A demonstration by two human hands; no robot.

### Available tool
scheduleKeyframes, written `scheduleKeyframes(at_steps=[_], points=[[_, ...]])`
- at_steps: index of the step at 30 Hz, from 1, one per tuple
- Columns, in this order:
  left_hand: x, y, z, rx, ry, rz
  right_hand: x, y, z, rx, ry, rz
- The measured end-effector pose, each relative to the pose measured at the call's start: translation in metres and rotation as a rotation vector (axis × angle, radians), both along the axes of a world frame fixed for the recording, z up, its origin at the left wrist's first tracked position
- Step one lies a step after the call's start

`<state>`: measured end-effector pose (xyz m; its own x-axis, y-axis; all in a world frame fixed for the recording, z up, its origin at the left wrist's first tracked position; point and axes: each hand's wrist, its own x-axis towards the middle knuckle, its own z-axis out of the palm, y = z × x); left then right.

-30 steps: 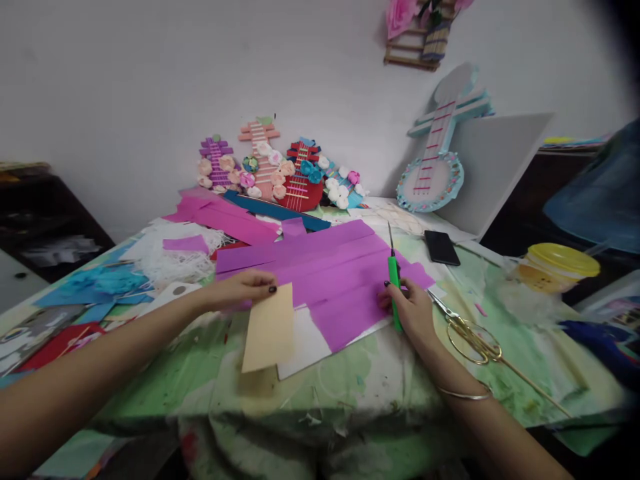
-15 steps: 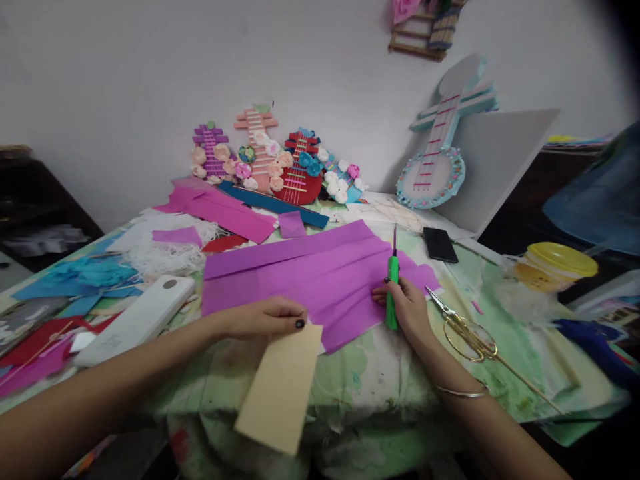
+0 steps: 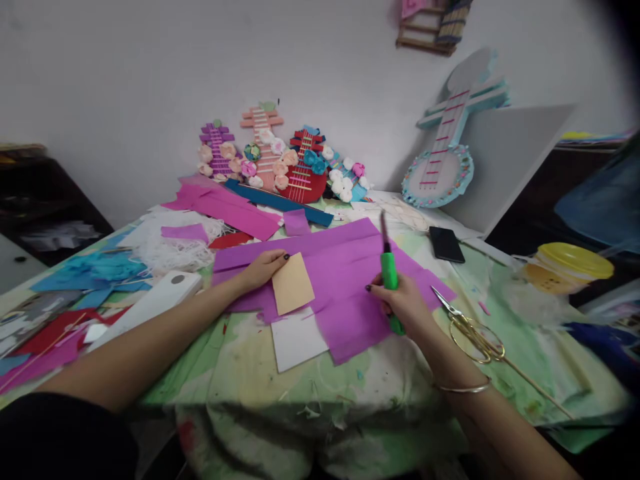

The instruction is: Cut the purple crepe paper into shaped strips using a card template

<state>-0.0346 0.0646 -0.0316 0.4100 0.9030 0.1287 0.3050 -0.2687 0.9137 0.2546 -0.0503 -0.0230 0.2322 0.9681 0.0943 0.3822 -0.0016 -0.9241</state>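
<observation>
My left hand pinches the upper corner of a small tan card between thumb and fingers. The card is tilted over a sheet of purple crepe paper. From under the purple paper a white board sticks out, just below the card. On the right, my right hand is closed round a green-handled utility knife, its long dark blade out and pointing up and away from me. That hand is over the right part of the purple paper; its fingers are partly hidden behind the handle.
Gold-handled scissors lie right of my right hand, with a phone behind them. A yellow-lidded tub stands farther right. Left are a long white device and paper scraps. Decorated model instruments lean against the wall.
My left hand has moved the tan card up and away from the table's front edge, over the purple paper. The white board now shows more. The knife has tilted slightly left.
</observation>
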Motion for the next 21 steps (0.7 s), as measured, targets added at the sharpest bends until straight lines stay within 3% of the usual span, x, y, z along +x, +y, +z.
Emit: scheduleKeyframes(at_steps=[6, 11, 16, 21], points=[[0.004, 0.027, -0.013, 0.052, 0.048, 0.018, -0.046, 0.03, 0.021, -0.15, -0.128, 0.183], [-0.002, 0.042, -0.016, 0.073, 0.081, 0.04, -0.064, 0.053, 0.012, -0.187, -0.185, 0.282], [-0.006, 0.048, -0.022, 0.061, 0.056, 0.043, -0.066, 0.053, 0.006, -0.12, -0.245, 0.316], [-0.006, 0.049, -0.028, 0.066, -0.029, 0.041, -0.047, 0.037, 0.021, -0.159, -0.222, 0.364]])
